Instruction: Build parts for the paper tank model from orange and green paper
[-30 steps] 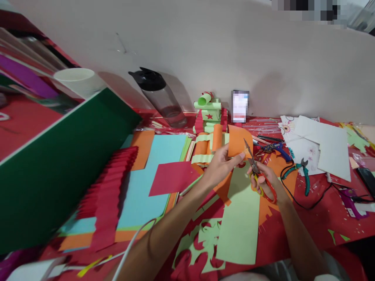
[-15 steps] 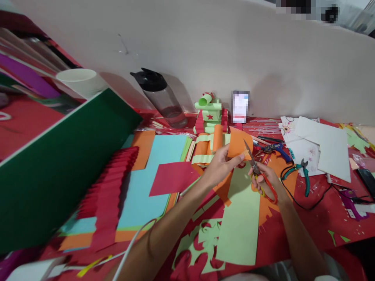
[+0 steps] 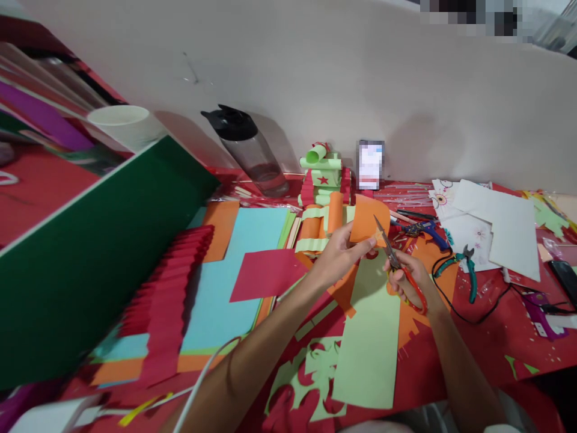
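Centrally, both hands worked above the red counter [image 3: 505, 355], raised off the paper litter. Open room was scant: a tall green board [image 3: 90, 264] closed the left side, the pale wall [image 3: 315, 72] ran along the far edge, and loose sheets covered most of the surface. Only the near right corner of the counter showed bare.

Left hand [image 3: 336, 258] came in from the near left, forearm angled up and to the right, fingers clamped on the lower edge of an orange paper piece [image 3: 367, 219] held upright. Right hand [image 3: 408, 279] sat just right of it, fingers closed through the red handles of the scissors [image 3: 392, 255], blades pointing up and left, tips against the right edge of the orange piece. Whether the blades were parted could not be told.

A light green sheet [image 3: 369, 349] lay directly beneath the hands.

Containers: a clear bottle with black lid [image 3: 247, 150] stood at the far wall, seemingly empty; a white cup [image 3: 119, 123] sat far left, contents hidden. Pliers [image 3: 466, 267] lay to the right, apart.
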The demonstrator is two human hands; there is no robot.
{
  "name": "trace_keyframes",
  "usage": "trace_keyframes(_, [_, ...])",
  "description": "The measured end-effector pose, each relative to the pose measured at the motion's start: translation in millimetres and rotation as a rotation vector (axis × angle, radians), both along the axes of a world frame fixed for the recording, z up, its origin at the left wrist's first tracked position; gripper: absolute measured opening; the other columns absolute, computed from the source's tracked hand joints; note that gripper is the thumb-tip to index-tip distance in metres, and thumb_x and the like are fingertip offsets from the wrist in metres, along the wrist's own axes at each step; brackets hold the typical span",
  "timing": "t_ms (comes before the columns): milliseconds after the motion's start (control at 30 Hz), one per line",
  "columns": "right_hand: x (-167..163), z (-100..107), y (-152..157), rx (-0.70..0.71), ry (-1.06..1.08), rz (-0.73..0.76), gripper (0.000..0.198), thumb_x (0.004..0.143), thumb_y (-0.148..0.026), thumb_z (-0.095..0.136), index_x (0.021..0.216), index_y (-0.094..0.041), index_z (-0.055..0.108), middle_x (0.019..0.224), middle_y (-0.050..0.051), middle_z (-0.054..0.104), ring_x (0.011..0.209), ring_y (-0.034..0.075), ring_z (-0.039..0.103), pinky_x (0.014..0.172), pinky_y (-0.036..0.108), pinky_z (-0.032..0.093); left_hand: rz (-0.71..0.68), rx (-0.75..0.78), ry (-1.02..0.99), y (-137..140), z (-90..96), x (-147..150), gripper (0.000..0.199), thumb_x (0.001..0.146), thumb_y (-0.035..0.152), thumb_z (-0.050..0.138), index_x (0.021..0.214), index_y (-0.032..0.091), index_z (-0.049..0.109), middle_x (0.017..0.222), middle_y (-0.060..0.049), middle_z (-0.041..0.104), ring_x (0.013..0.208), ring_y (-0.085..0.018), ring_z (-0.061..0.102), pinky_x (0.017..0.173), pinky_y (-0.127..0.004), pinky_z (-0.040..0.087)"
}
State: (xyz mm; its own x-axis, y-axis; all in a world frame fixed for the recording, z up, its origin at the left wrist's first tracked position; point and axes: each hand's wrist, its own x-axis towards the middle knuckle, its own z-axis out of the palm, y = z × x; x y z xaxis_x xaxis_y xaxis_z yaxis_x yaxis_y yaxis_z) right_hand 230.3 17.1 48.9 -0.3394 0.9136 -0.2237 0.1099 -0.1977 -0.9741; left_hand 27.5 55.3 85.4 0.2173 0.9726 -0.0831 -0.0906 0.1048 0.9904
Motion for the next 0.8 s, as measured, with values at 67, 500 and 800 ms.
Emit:
trace_keyframes(67, [-0.1, 0.0, 0.3, -0.005, -0.003, -0.001, 0.064, 0.079, -0.082, 0.068, 0.095, -0.021, 0.057, 0.058, -0.007, 0.048, 0.044, 0.007, 0.04, 0.038, 0.016, 0.034, -0.003, 0.011, 0.004, -0.1, -0.6, -0.4, 0.034, 0.079, 0.046, 0.078, 0.093, 0.018, 0.064, 0.08, -0.002, 0.069, 0.073, -0.019, 0.067, 0.068, -0.03, 0.054])
trace_keyframes(500, [0.6, 1.4, 0.4, 0.017, -0.013, 0.014, 0.068, 0.079, -0.087, 0.063, 0.098, -0.021, 0.057, 0.06, -0.007, 0.049, 0.046, 0.007, 0.04, 0.04, 0.016, 0.034, 0.029, 0.064, 0.048, 0.3, -3.2, 2.1, 0.04, 0.085, 0.056, 0.073, 0.086, 0.019, 0.059, 0.073, 0.001, 0.061, 0.066, -0.016, 0.063, 0.061, -0.027, 0.048])
trace_keyframes(800, [2.5, -1.9, 0.6, -0.003, 0.01, 0.043, 0.078, 0.071, -0.092, 0.065, 0.102, -0.022, 0.058, 0.062, -0.007, 0.05, 0.047, 0.008, 0.042, 0.042, 0.018, 0.037, 0.04, 0.095, 0.082, 2.8, -7.1, 1.7, 0.037, 0.088, 0.056, 0.067, 0.087, 0.019, 0.059, 0.072, 0.001, 0.061, 0.065, -0.015, 0.063, 0.06, -0.026, 0.051])
